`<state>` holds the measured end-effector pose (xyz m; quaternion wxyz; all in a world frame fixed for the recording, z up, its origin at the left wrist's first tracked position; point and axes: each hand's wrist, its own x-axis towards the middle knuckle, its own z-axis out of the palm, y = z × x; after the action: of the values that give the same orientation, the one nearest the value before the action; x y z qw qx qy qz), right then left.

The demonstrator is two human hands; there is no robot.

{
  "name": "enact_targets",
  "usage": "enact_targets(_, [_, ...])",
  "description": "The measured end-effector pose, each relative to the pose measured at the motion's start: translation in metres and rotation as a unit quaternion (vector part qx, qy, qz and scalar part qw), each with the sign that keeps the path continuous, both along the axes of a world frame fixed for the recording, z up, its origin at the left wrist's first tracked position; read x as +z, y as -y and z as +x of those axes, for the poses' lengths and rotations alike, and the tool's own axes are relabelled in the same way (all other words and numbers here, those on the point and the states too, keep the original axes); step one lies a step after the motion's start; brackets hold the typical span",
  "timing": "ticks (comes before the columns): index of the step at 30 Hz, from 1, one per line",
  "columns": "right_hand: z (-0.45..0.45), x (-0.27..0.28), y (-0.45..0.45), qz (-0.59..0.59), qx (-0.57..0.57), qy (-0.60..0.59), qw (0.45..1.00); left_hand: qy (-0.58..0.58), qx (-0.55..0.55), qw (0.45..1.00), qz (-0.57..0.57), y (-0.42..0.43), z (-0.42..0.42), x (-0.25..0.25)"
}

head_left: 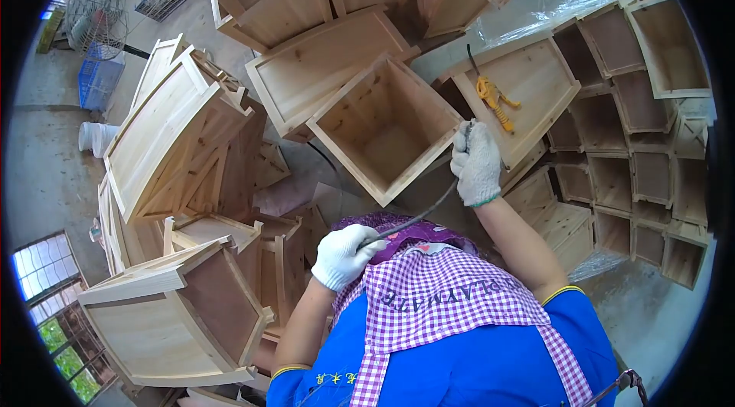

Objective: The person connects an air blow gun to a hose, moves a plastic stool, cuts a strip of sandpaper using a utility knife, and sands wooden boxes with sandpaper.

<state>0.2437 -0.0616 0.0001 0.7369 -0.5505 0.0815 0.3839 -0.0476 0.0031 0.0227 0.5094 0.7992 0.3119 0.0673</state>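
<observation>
My left hand, in a white knit glove, is closed around a dark cable in front of my checked apron. Farther right, my right hand, gloved too, grips the same cable near the right corner of an open wooden box. The cable runs slack between both hands. The box's opening faces me and its inside is bare wood. Beyond my right hand, a yellow air gun with a coiled hose lies on a wooden panel.
Wooden boxes are piled at the left, with more at the top. Stacked open boxes stand at the right, with clear plastic wrap behind. Blue crates and a white bucket are on the floor at far left.
</observation>
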Motion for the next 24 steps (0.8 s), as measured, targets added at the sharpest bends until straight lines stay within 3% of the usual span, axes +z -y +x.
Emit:
enact_targets(3, [0.014, 0.0, 0.009, 0.0, -0.032, -0.035, 0.999, 0.023, 0.044, 0.999, 0.019, -0.003, 0.002, 0.005])
enact_targets(6, [0.032, 0.01, 0.01, 0.038, -0.08, -0.015, 0.996, -0.048, 0.014, 0.999, -0.001, -0.009, -0.003, 0.008])
enact_targets(8, [0.05, 0.022, 0.011, 0.034, -0.109, 0.09, 0.989, -0.103, -0.017, 0.994, -0.028, -0.008, -0.006, 0.006])
enact_targets(10, [0.062, 0.026, 0.018, 0.051, -0.102, 0.191, 0.975, 0.164, 0.032, 0.978, -0.122, -0.008, -0.008, -0.004])
enact_targets(11, [0.055, 0.02, 0.019, 0.052, -0.104, 0.191, 0.975, 0.202, 0.032, 0.963, -0.178, -0.007, -0.007, -0.008])
enact_targets(12, [0.044, 0.008, 0.02, -0.002, -0.035, 0.353, 0.935, 0.253, 0.062, 0.936, -0.236, -0.004, 0.003, -0.007])
enact_targets(14, [0.025, -0.018, 0.031, -0.123, 0.094, 0.6, 0.785, 0.341, 0.113, 0.877, -0.319, -0.007, 0.03, 0.001])
enact_targets(15, [-0.001, -0.012, 0.031, -0.128, 0.15, 0.547, 0.814, 0.342, 0.144, 0.847, -0.381, -0.014, 0.038, 0.003])
enact_targets(16, [-0.021, -0.015, 0.03, -0.12, 0.176, 0.587, 0.781, 0.369, 0.146, 0.81, -0.431, -0.02, 0.046, 0.003])
enact_targets(17, [-0.043, -0.015, 0.029, -0.104, 0.197, 0.568, 0.793, 0.392, 0.148, 0.771, -0.48, -0.026, 0.054, 0.003])
enact_targets(19, [-0.07, -0.016, 0.028, -0.14, 0.291, 0.481, 0.815, 0.394, 0.104, 0.762, -0.504, -0.033, 0.059, -0.013])
enact_targets(20, [-0.081, -0.016, 0.024, -0.154, 0.325, 0.445, 0.82, 0.424, 0.158, 0.712, -0.537, -0.026, 0.061, -0.014])
enact_targets(22, [-0.088, -0.007, 0.021, -0.157, 0.374, 0.418, 0.813, 0.408, 0.179, 0.716, -0.538, -0.028, 0.064, -0.003])
enact_targets(24, [-0.087, -0.017, 0.016, -0.204, 0.46, 0.451, 0.737, 0.415, 0.199, 0.736, -0.496, -0.03, 0.07, 0.0])
